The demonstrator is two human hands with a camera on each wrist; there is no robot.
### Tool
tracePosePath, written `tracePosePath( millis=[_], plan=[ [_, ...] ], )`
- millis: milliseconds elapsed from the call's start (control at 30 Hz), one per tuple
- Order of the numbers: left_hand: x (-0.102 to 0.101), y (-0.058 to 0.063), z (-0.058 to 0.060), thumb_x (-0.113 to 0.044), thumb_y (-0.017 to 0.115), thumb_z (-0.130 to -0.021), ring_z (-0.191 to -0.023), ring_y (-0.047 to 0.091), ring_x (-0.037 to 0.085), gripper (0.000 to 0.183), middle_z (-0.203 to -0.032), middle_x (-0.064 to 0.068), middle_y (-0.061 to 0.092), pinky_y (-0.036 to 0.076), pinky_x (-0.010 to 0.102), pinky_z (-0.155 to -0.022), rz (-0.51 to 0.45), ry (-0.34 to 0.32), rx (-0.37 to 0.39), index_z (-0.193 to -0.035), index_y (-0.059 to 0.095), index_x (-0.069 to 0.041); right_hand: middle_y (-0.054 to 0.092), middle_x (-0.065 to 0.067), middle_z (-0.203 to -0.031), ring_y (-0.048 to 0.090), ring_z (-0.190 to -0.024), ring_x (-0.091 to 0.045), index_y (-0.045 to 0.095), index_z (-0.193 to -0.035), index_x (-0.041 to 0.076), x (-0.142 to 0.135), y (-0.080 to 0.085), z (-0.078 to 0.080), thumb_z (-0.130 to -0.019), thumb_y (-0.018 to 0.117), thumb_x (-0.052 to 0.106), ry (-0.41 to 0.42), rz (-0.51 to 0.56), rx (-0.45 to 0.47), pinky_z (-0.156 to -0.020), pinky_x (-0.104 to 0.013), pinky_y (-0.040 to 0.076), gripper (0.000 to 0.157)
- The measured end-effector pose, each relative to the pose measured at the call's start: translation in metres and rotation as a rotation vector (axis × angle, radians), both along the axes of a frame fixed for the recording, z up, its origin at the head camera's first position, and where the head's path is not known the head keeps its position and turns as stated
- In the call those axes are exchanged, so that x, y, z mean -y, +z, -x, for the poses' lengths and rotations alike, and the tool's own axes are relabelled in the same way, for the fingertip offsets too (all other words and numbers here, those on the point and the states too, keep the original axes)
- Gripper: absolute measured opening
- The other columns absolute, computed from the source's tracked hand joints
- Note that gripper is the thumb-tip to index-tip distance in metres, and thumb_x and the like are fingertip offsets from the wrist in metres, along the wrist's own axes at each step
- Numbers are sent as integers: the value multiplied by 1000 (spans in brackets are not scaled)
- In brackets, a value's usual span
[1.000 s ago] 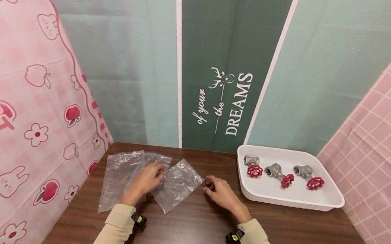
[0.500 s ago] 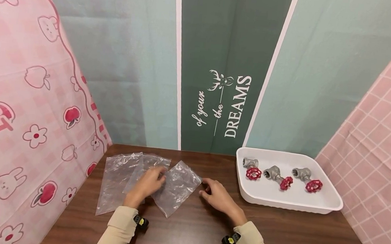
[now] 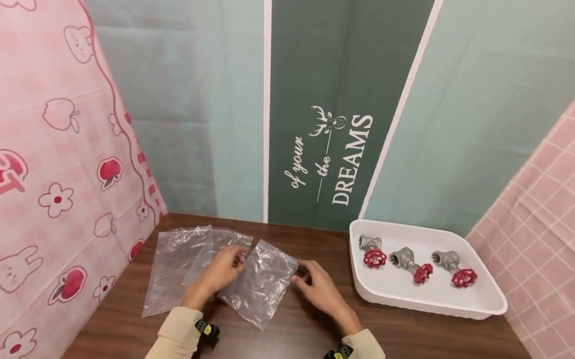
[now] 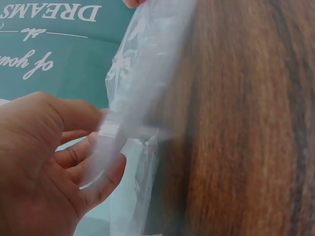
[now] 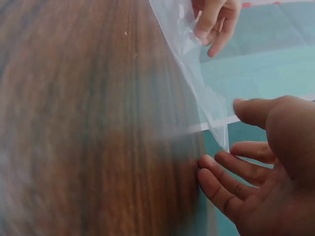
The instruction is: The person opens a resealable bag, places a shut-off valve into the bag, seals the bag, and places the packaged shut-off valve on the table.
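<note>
A clear plastic zip bag lies slanted between the two hands in the head view. My left hand pinches its left edge; in the left wrist view, the thumb of that left hand is at the edge and its curled fingers show through the film. On the other side, my right hand is at the upper right corner. The right wrist view has this corner of the bag at the fingertips of my right hand, with the thumb held apart from the fingers.
Two more clear bags overlap to the left, one outermost and one partly under the left hand. A white tray at right holds three metal valves with red handwheels, including a middle valve. Patterned cloths enclose the brown table.
The bag between the hands has turned, its lower corner swinging right and its top edge tilting. The left fingers have come to its left edge; the right hand has shifted slightly left.
</note>
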State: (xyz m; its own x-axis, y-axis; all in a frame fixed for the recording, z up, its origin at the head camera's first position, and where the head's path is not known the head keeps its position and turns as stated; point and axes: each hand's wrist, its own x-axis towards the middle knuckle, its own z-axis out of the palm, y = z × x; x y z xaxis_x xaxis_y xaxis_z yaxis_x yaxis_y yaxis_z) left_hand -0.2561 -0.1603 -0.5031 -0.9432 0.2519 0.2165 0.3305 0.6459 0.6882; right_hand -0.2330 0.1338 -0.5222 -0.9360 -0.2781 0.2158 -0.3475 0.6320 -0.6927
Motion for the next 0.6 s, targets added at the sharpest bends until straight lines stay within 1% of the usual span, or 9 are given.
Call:
tracePosePath(
  millis=[133, 267, 400, 500, 600],
  plan=[
    [-1, 1, -1, 16, 69, -83, -85, 64, 17, 42, -90, 7, 67, 58, 28, -78, -28, -10, -2, -124, 67, 11, 70, -14, -121, 65, -88, -11, 67, -136, 2, 2, -1, 1, -101, 74, 20, -42, 31, -2, -79, -28, 55, 39],
    [-1, 3, -1, 17, 68, -83, -85, 67, 20, 42, -90, 9, 68, 58, 29, -78, -60, -21, 10, -124, 66, 12, 70, -15, -121, 66, -89, -13, 67, -134, 2, 4, 0, 2, -102, 74, 20, -62, 60, 0, -80, -31, 56, 38],
    [-2, 4, -2, 15, 67, -85, -87, 68, 21, 42, -90, 9, 69, 58, 28, -78, -91, -29, 41, -126, 66, 13, 69, -17, -126, 67, -91, -15, 61, -139, -1, 5, 0, 2, -102, 74, 19, -62, 97, -5, -81, -34, 58, 45],
    [-2, 4, -3, 15, 68, -85, -87, 67, 19, 41, -91, 8, 69, 58, 27, -79, -115, -31, 58, -126, 67, 12, 69, -19, -125, 67, -89, -15, 56, -144, -5, 5, -1, 2, -100, 75, 17, -62, 136, -19, -78, -30, 57, 52],
    [-3, 4, -4, 13, 68, -86, -88, 66, 17, 40, -91, 7, 69, 57, 26, -81, -150, -40, 83, -126, 67, 10, 69, -20, -119, 68, -85, -16, 54, -143, -8, 6, -1, 3, -98, 76, 12, -67, 175, -46, -72, -24, 54, 53]
  ],
)
